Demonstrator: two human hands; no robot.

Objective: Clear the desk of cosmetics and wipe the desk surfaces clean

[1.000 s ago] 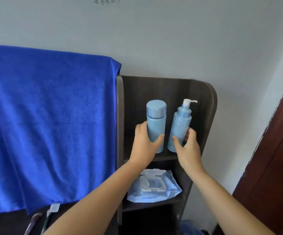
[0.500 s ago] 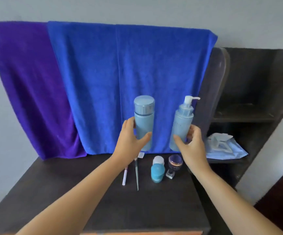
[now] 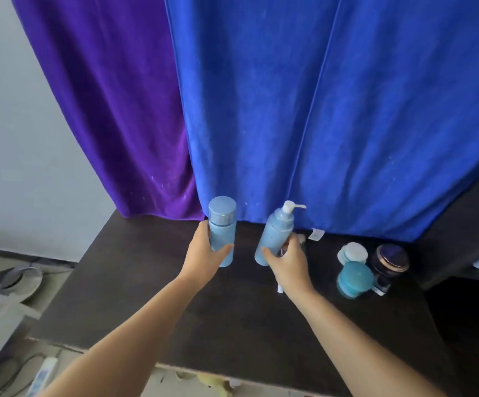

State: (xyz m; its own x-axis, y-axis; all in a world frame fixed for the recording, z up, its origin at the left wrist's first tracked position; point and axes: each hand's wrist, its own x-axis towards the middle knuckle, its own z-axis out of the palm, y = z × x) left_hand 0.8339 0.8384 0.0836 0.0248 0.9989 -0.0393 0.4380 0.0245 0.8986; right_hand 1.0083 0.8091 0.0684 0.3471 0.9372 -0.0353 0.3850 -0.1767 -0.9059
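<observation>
A single wide-angle view, taken from the person's head, looks forward and steeply down over both outstretched forearms. It sits close: the left hand [image 3: 206, 253] and right hand [image 3: 288, 260] fill the middle of the frame. Beyond the fingertips hang a purple towel [image 3: 112, 104] and a blue towel [image 3: 332, 110]; beneath the fingers lies the dark desk [image 3: 232, 316], with floor showing at the lower left.

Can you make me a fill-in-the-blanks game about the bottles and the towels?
1. The left hand holds the bottle with a flat ____ cap.
2. The right hand holds the ____ bottle.
3. Left of the blue towel hangs a ____ towel.
4. The teal jar stands on the dark ____.

Missing words: blue; pump; purple; desk
</observation>
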